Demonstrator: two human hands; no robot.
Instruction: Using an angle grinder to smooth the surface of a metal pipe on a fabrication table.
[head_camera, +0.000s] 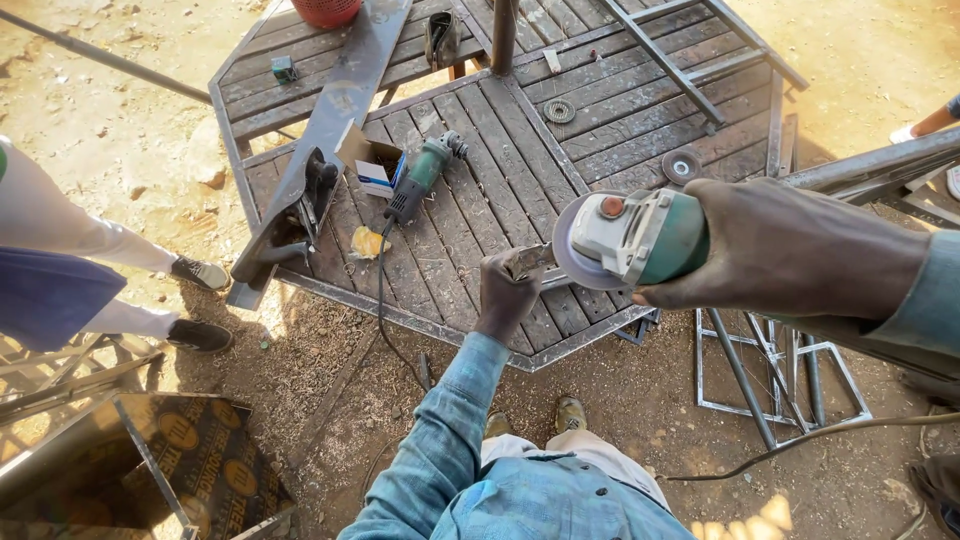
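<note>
My right hand (790, 250) grips a green angle grinder (640, 238) held sideways, its disc and grey guard facing left. My left hand (508, 288) is closed around a flat metal tool (535, 258), held right against the grinder's disc, above the near edge of a worn octagonal metal worktable (500, 190). Both sleeves are blue denim. My shoes show on the dirt ground below.
On the table lie a second green angle grinder (425, 172) with its cord, a small open box (372, 165), a bench vise (300, 205), loose discs (681, 165), a yellow scrap (366, 242) and a red basket (325, 10). Another person's legs (90, 270) stand at left. Steel frames (770, 370) lie at right.
</note>
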